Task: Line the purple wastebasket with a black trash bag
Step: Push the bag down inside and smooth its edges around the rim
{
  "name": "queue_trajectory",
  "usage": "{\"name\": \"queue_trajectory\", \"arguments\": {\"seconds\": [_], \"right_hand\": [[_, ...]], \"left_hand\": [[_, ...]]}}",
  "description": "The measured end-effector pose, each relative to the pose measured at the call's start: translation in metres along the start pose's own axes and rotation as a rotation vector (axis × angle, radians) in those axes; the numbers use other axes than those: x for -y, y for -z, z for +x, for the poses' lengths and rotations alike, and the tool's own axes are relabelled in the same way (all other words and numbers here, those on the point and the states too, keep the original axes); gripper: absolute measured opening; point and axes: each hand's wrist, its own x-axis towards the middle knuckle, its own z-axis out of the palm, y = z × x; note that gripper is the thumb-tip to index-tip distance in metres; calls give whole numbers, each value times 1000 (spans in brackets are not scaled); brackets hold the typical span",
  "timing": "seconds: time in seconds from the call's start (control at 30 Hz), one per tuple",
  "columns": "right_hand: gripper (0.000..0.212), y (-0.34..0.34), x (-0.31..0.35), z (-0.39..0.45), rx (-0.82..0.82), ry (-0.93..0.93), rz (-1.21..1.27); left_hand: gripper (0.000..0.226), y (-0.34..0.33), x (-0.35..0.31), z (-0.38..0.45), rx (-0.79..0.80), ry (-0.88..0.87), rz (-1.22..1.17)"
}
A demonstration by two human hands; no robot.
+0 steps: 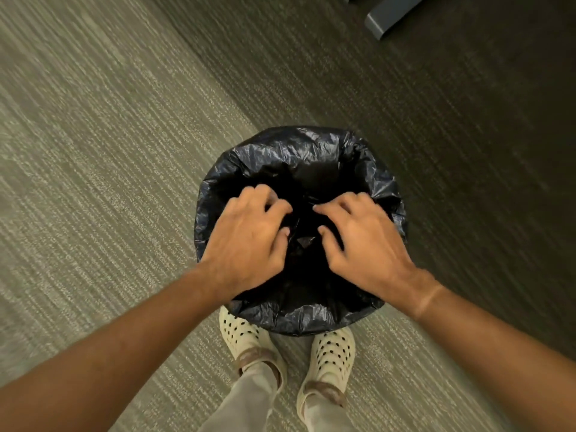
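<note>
The left hand (249, 241) and the right hand (364, 241) are both over the mouth of the black crinkled plastic trash bag (299, 151), backs up and fingers curled down toward the dark inside. The fingertips of both hands point at each other and are near, but whether they pinch the plastic or only press on it, I cannot tell, because the inside of the bag is too dark.

The floor is a striped carpet, and it has two tones: a light grey-green carpet area (93, 151) on the left and under the person, and a darker brown-grey carpet area (452, 135) on the right, with a straight diagonal border between them. The bag stands on this border, just in front of the person's feet. Its edge is folded outward over a round rim and hides the container below, so the colour of the wastebasket is not visible.

At the top right corner lies a grey flat foot of some furniture (383, 20) on the dark carpet, well apart from the bag. Below the bag are two cream perforated clogs (243, 338), touching the light carpet.
</note>
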Motion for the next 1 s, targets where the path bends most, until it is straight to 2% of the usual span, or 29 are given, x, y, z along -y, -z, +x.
{"name": "queue_trajectory", "arguments": {"seconds": [0.07,0.17,0.3,0.4,0.5,0.6,0.77,1.0], "right_hand": [[42,9,-6,5,-152,-36,2],[48,12,-16,24,-190,-61,-100],[48,10,-34,56,-82,-63,-72],[43,10,-53,82,17,-83,191],[33,13,-68,97,104,-216,399],[49,12,-74,102,88,-331,556],[52,8,-70,105,55,-443,547],[59,7,-66,118,92,-483,555]], "left_hand": [[40,10,4,10,-118,56,-23],[50,11,14,30,-129,117,71],[52,3,33,57,-34,155,79],[48,-1,51,74,-8,164,-46],[34,0,66,82,-9,179,-227],[34,2,72,83,31,223,-318],[45,-2,77,80,47,362,-494],[51,-2,78,84,-7,338,-537]]}}
